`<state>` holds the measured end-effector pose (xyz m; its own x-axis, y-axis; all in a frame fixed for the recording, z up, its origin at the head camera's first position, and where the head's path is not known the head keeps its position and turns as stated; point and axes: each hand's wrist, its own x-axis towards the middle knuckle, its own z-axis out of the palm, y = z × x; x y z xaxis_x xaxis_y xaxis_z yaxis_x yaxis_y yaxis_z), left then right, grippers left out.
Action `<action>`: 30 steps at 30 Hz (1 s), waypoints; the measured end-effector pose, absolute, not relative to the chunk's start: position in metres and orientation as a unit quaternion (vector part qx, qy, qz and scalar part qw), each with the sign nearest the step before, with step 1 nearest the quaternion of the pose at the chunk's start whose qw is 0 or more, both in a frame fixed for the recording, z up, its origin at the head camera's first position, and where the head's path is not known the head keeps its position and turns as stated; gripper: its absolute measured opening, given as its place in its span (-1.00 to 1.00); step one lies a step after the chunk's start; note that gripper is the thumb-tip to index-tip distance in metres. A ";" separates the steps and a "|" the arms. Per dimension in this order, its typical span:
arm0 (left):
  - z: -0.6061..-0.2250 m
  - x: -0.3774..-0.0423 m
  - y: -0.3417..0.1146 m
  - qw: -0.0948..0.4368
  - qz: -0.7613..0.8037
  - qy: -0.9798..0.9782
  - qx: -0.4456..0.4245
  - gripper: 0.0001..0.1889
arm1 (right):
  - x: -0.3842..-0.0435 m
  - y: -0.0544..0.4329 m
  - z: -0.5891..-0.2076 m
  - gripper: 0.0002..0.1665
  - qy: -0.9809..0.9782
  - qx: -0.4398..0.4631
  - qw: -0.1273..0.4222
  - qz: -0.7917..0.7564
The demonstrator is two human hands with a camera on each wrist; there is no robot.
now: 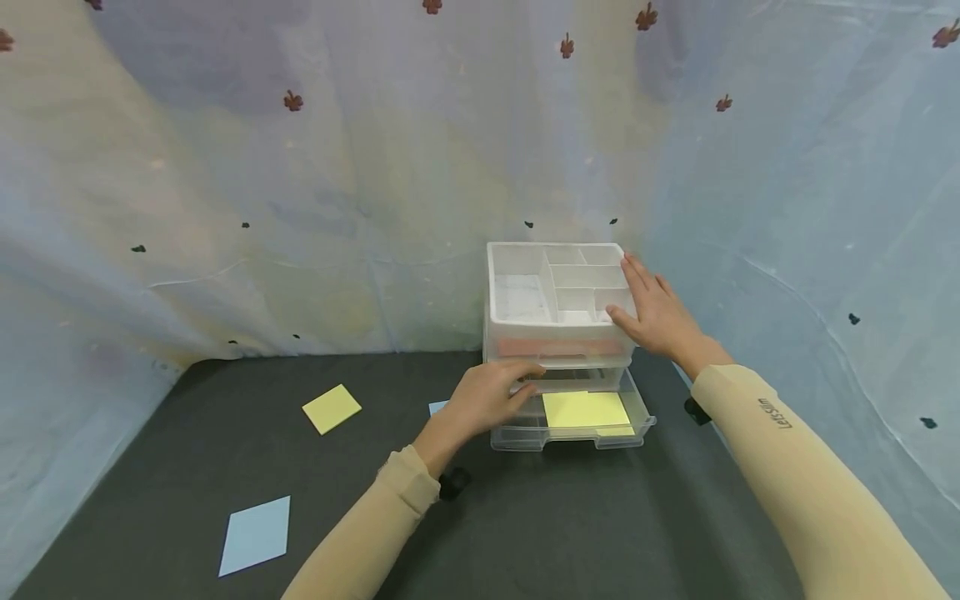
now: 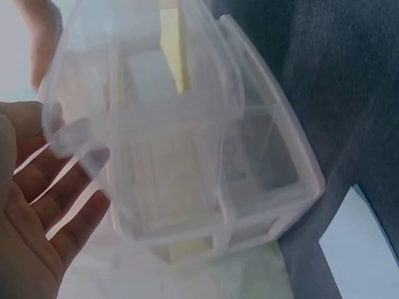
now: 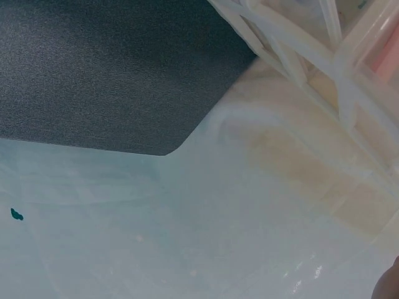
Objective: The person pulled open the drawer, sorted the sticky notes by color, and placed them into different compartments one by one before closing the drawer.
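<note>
A white plastic desk organizer with an open compartment top stands by the back wall. Orange paper shows through its upper drawer. The clear bottom drawer is pulled out, with yellow sticky notes in it. My right hand rests on the organizer's right rim, fingers extended along the side and thumb at the front corner. My left hand is at the drawer fronts, thumb and forefinger apart. In the left wrist view, its spread fingers lie beside the clear plastic, some fingertips showing through it.
On the dark tabletop, a yellow note and a light blue note lie to the left. Another blue note peeks out behind my left hand. A patterned cloth hangs close behind and along the right side.
</note>
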<state>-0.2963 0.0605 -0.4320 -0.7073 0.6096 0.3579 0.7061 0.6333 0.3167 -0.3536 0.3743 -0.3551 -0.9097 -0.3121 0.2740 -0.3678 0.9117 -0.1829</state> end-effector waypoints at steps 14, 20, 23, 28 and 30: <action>-0.432 -0.297 0.014 0.187 -0.284 -0.884 -0.321 -0.71 | -0.351 0.377 -0.354 -0.02 -0.968 0.182 0.136 0.108; -0.437 -0.301 -0.006 0.188 -0.306 -0.883 -0.302 -0.69 | -0.353 0.379 -0.356 -0.01 -0.967 0.183 0.136 0.109; -0.440 -0.305 -0.017 0.185 -0.318 -0.882 -0.294 -0.68 | -0.355 0.380 -0.358 0.00 -0.967 0.184 0.137 0.109; -0.443 -0.310 -0.037 0.173 -0.325 -0.889 -0.271 -0.69 | -0.356 0.380 -0.358 0.00 -0.966 0.188 0.139 0.113; -0.445 -0.312 -0.046 0.167 -0.324 -0.894 -0.261 -0.68 | -0.356 0.380 -0.357 -0.01 -0.965 0.189 0.139 0.113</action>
<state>-0.3119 -0.0460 -0.4450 -0.8084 0.3576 0.4676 0.5741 0.6543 0.4922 -0.3561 0.3797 -0.3575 -0.8896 -0.3337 0.3119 -0.3968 0.9029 -0.1656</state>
